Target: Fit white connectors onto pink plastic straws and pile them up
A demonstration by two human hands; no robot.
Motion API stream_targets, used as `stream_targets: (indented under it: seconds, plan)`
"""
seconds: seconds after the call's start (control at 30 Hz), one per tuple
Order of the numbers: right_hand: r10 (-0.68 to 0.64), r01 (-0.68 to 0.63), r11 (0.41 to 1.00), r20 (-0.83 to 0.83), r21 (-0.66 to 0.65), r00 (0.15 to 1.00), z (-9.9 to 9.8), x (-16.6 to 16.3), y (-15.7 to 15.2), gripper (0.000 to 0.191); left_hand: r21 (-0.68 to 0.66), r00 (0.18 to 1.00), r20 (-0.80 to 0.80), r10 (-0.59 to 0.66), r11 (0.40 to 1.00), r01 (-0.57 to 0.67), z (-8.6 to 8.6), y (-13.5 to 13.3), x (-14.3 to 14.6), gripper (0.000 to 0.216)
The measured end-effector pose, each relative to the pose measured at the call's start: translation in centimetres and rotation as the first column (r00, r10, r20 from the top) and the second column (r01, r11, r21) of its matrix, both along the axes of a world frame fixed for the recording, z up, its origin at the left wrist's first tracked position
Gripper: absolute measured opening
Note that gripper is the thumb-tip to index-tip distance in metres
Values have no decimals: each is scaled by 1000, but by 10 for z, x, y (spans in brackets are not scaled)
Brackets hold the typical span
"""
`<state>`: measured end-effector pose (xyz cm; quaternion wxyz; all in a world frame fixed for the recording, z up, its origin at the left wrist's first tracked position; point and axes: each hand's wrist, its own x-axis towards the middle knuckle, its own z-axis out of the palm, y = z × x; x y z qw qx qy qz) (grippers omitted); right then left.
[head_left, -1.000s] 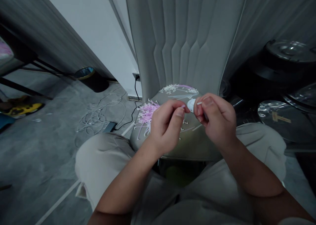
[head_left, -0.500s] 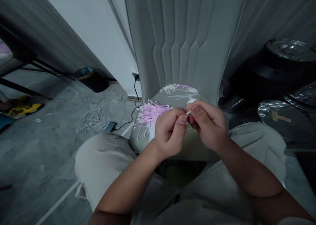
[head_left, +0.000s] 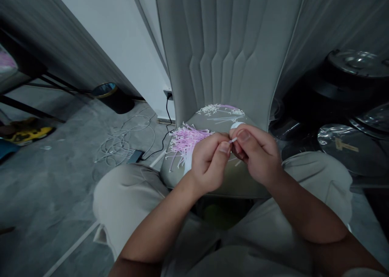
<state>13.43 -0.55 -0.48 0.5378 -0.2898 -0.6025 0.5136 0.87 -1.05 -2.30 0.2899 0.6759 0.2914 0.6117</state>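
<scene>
Above the seat of a grey chair (head_left: pixel 197 188), my two hands meet fingertip to fingertip. A short thin white tube-like piece (head_left: pixel 233 140) spans the small gap between them. My left hand (head_left: pixel 211 159) pinches one end with thumb and forefinger, and my right hand (head_left: pixel 259 153) pinches the other; the ends are hidden by the fingers. Left of my left hand lies a heap of pink sticks with white tips (head_left: pixel 190 138). Small white connector-like pieces (head_left: pixel 209 109) are piled at the back of the seat, beside a few thin clear strips (head_left: pixel 226 118).
A tangle of white cable (head_left: pixel 117 143) lies on the floor at left, next to a dark power box (head_left: pixel 135 156). Farther back is a black bin (head_left: pixel 113 98). Pots and lids (head_left: pixel 358 64) stand at right. A yellow-and-black shoe (head_left: pixel 28 135) shows at far left.
Both hands keep nearly the same pose and stay together on the white piece. The view has shifted very slightly. Slightly more of the white piece shows between the fingertips.
</scene>
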Motion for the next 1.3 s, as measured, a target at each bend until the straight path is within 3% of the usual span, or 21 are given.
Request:
stream_targets:
  seconds: [0.43, 1.03, 1.3]
  plan:
    - [55, -65, 992, 91, 104, 994, 4, 7, 6, 36, -52, 999, 22, -26, 998, 27, -6, 1, -1, 26]
    - [91, -101, 993, 144, 65, 985, 6, 11, 8, 35, -16, 993, 88, -85, 996, 87, -15, 3, 0, 24]
    - [63, -95, 989, 257, 114, 964, 11, 14, 8, 33, -14, 997, 17, -72, 997, 72, -15, 4, -2, 25]
